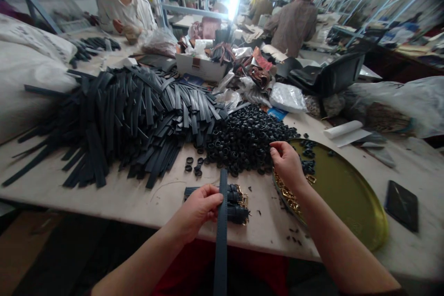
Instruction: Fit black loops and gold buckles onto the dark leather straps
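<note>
My left hand [203,206] is closed around a long dark strap [221,240] with stitched edges, which stands upright in the view and runs down past the table edge. Behind it on the table lie several dark straps with gold buckles [239,208], partly hidden by the hand. At the right end of a heap of small black loops [243,141], my right hand [287,162] has thumb and forefinger pinched together. Whatever those fingertips hold, if anything, is too small to make out. Under that hand is the rim of a round gold tray [354,194], bearing gold buckles [287,198] and small dark pieces.
A large pile of dark straps [132,115] covers the table's left side. Beyond it stand a white box [199,68] and plastic bags. A phone [401,206] lies right of the tray. Two co-workers [126,14] [294,21] are farther back.
</note>
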### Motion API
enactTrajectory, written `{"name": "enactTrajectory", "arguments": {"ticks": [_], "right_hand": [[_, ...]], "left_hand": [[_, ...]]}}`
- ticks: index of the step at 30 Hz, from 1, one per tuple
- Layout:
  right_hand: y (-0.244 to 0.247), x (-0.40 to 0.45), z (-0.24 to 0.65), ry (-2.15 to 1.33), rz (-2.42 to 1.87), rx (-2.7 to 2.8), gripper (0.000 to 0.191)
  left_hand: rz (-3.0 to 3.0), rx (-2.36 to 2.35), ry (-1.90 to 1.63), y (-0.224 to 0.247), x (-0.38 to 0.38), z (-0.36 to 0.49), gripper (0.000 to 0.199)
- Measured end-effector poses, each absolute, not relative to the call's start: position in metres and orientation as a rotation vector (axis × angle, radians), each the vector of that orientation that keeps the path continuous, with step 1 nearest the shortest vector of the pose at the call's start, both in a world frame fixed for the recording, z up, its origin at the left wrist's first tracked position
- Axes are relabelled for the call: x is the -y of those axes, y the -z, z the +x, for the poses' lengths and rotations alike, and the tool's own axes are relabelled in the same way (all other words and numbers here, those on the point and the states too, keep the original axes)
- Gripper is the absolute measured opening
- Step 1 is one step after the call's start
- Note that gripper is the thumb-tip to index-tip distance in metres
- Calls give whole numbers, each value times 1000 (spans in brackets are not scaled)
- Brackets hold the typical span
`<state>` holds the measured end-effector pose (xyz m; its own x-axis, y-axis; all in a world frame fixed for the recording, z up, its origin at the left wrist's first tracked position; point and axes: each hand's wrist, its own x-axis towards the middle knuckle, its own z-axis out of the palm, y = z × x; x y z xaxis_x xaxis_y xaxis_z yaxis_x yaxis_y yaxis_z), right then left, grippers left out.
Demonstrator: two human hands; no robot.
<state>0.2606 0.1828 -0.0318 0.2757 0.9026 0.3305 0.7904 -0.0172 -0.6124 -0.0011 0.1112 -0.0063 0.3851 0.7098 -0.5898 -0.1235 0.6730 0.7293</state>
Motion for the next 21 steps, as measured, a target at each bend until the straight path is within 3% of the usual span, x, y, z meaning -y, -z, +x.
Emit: {"name": "enactTrajectory", "arguments": {"ticks": [11,16,21], "right_hand": [[36,-183,248,-197,-1875,1663,21],[37,-189,246,-346,-1874,1504,12],[34,-176,259,-593,-1823,1312,22]], "left_hand": [[592,-1023,-569,-4,-102,4,20],[577,-1010,-568,-12,-93,6,21],[549,-954,-572,-17,-83,4,20]]}}
